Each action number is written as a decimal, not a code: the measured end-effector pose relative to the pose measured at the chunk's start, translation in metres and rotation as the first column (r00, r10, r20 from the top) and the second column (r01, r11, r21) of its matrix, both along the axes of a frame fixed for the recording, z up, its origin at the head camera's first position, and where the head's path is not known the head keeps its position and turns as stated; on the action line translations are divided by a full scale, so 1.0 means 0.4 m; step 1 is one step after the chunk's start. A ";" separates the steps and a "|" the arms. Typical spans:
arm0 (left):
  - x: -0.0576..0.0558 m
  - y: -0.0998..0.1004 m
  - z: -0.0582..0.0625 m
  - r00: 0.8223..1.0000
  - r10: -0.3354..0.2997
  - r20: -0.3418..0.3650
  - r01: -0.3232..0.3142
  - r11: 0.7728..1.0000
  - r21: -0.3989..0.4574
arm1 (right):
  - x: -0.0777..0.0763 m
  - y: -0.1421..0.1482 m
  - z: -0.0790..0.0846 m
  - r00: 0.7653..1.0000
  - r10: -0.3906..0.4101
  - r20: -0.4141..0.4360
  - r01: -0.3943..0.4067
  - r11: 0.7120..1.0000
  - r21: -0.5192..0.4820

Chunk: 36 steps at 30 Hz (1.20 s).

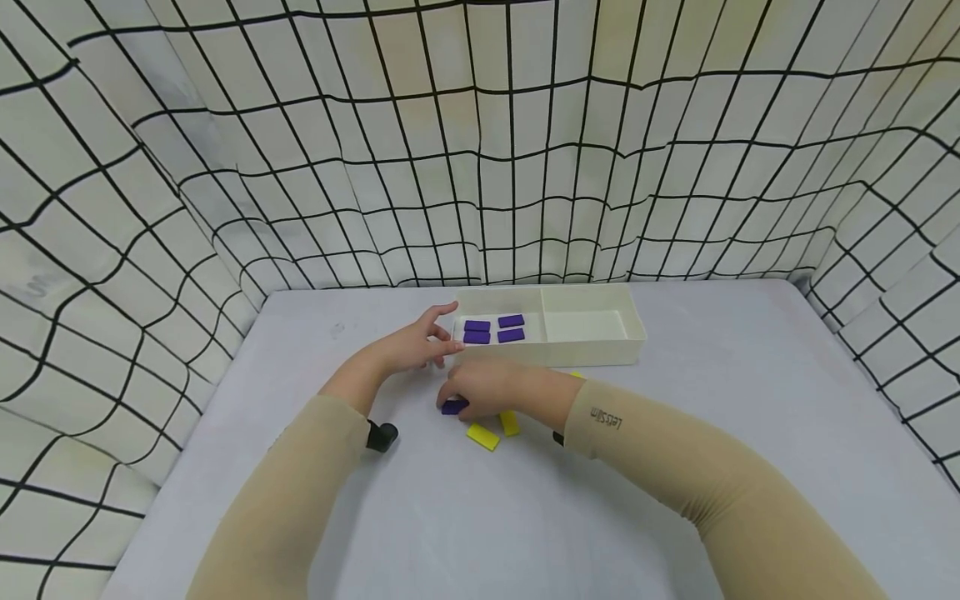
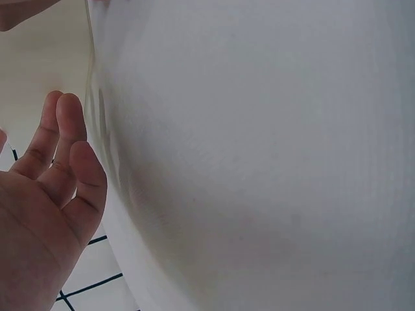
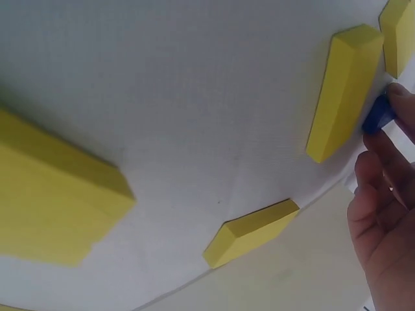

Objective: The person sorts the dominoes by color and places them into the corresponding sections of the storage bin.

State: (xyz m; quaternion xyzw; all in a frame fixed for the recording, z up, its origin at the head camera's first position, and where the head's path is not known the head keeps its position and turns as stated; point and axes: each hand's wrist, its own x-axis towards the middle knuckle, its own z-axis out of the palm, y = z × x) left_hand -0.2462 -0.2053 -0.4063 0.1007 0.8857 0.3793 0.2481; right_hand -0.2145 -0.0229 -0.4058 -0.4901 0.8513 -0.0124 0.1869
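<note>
Purple block (image 1: 452, 408): my right fingers (image 3: 388, 155) pinch it, best lifted clear of yellow blocks (image 3: 343, 97).
White box (image 1: 592, 354): my left fingers (image 2: 71, 120) relaxed alongside.

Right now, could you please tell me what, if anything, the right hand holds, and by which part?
The right hand pinches a purple block by its opposite ends, between thumb and finger.
</note>
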 end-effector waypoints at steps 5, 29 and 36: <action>-0.001 -0.004 -0.004 1.000 0.000 -0.003 0.000 1.000 -0.002 | -0.004 0.007 -0.003 1.000 -0.001 -0.006 0.001 0.999 -0.032; -0.001 0.004 0.000 1.000 0.012 0.008 -0.012 1.000 -0.011 | -0.042 0.143 0.114 0.996 -0.083 -0.038 0.079 0.993 -0.084; -0.004 0.001 -0.003 1.000 0.005 0.011 -0.005 1.000 -0.010 | -0.069 0.196 0.162 0.989 -0.142 -0.039 0.138 0.987 -0.086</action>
